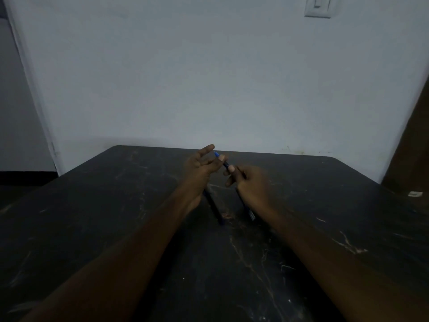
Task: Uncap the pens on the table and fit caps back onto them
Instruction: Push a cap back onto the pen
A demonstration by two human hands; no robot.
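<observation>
Both my hands are raised over the middle of the dark table (116,228). My right hand (249,182) grips a dark pen (225,164) by its barrel, slanting up to the left. Its blue cap end (216,154) is pinched by the thumb and fingers of my left hand (200,165), whose index finger sticks out. Two more dark pens lie on the table below my hands: one (214,209) under my left wrist, another (249,212) partly hidden under my right wrist. Dim light hides whether these are capped.
The table is black and scratched, with its far edge near a white wall. A small white object (415,194) lies by the table's right edge. A light switch (318,6) is high on the wall.
</observation>
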